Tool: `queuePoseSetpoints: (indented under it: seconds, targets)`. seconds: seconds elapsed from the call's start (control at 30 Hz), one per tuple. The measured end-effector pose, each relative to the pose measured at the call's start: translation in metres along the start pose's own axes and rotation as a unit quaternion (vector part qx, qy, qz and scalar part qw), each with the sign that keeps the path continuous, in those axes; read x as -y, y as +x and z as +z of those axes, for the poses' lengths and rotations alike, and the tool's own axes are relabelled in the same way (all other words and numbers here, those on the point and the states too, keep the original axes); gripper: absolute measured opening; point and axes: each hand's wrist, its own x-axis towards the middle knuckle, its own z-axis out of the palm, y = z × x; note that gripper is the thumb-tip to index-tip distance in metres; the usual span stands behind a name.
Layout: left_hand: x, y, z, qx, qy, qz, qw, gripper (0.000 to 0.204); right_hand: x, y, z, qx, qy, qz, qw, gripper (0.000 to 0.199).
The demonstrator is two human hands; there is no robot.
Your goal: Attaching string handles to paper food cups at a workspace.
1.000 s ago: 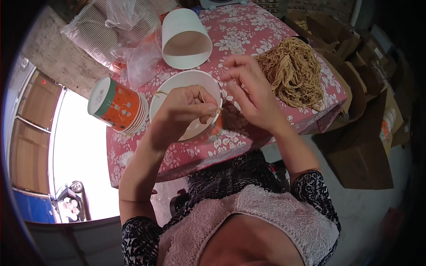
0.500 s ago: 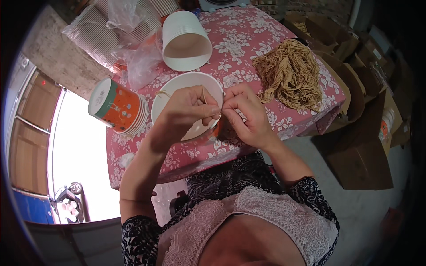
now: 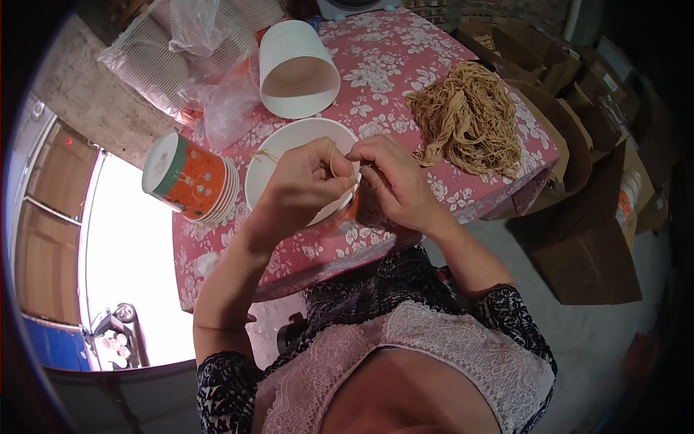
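A paper bucket (image 3: 303,130), white inside with an orange outer wall partly showing, stands at the table's near edge under my hands. My left hand (image 3: 300,184) is over its opening, thumb and fingers pinching a thin tan cord (image 3: 333,153). At the bucket's right rim, my right hand (image 3: 397,184) is closed, its fingertips almost meeting those of the left. What lies between the right fingertips is too small to make out. A short bit of the same cord (image 3: 264,155) pokes out at the rim's left side.
On the pink floral tablecloth (image 3: 376,72) lies a heap of tan cords (image 3: 466,119) at right. Nested white buckets (image 3: 300,72) lie on their side behind. Orange-and-green buckets (image 3: 191,177) stand upside down at left. Bagged stacks (image 3: 148,72) are at the back; cardboard boxes (image 3: 578,231) are at right.
My right index finger has lifted and stretched toward the left hand. Both hands stay at the bucket's right rim; the whole view has shifted slightly.
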Motion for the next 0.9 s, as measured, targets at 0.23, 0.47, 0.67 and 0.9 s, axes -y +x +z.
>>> queuePoseSetpoints:
  seconds: [0.23,0.47,0.67,0.9]
  targets:
    - [0.005,-0.002,0.021,-0.178,0.379,0.19,0.888,0.005,0.006,-0.002,0.007,-0.026,0.045,0.036,0.998,0.016]
    - [0.004,-0.004,0.021,-0.181,0.44,0.141,0.868,0.01,0.007,-0.002,0.002,0.001,-0.023,0.024,0.999,0.015]
    - [0.006,-0.004,0.021,-0.155,0.418,0.151,0.883,0.011,-0.008,0.003,0.0,0.016,-0.046,0.023,0.999,0.017]
    - [-0.003,-0.006,0.019,-0.11,0.422,0.166,0.884,0.01,-0.006,0.005,-0.009,0.05,0.049,0.056,0.996,0.013]
